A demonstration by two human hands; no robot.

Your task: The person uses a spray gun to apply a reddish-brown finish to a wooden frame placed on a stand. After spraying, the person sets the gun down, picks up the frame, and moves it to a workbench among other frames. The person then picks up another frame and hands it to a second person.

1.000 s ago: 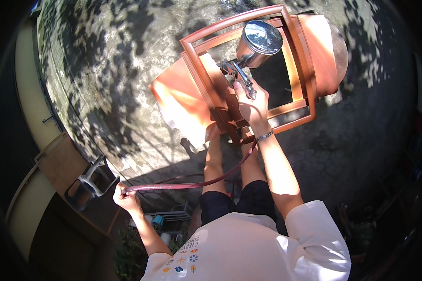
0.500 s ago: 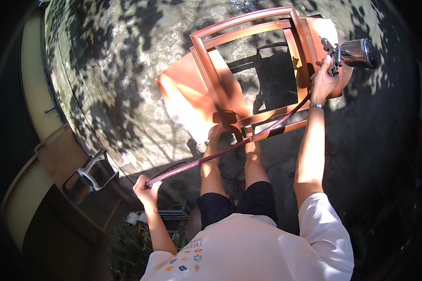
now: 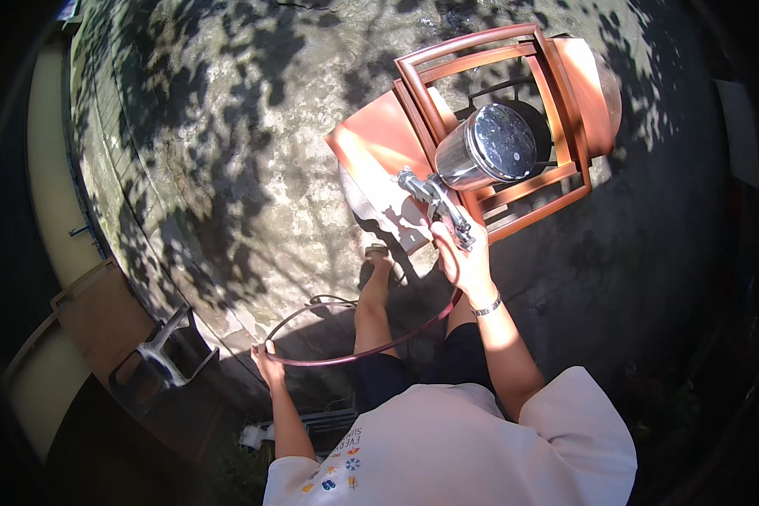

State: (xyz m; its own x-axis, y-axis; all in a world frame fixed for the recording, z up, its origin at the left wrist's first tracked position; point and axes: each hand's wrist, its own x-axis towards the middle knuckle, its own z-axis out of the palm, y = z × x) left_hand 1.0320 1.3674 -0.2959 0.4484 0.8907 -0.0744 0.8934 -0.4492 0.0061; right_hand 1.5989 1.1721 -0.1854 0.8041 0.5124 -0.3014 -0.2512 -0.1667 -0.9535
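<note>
My right hand [image 3: 468,263] is wrapped round the handle of a metal spray gun [image 3: 434,199] with a large silver cup [image 3: 474,152] on top. A dark red hose [image 3: 396,341] hangs in a slack curve from the gun's handle to my left hand [image 3: 267,364], which is closed on it at the lower left. Beyond the gun is a reddish-brown wooden frame [image 3: 557,88], partly hidden by the cup. Orange-brown panels [image 3: 383,135] show on both sides of the frame, and the gun's nozzle is over the left one.
A grey stool-like frame [image 3: 162,358] stands at the left beside a brown board [image 3: 105,316]. Dappled concrete ground [image 3: 211,169] spreads beyond my legs. Thin dark tubing [image 3: 333,300] lies near my left foot. A pale wall [image 3: 55,169] runs along the far left.
My right hand has brought the spray gun left and nearer to me, from the frame's right side. The hose has gone from taut to slack. My body has shifted, one foot stepping left.
</note>
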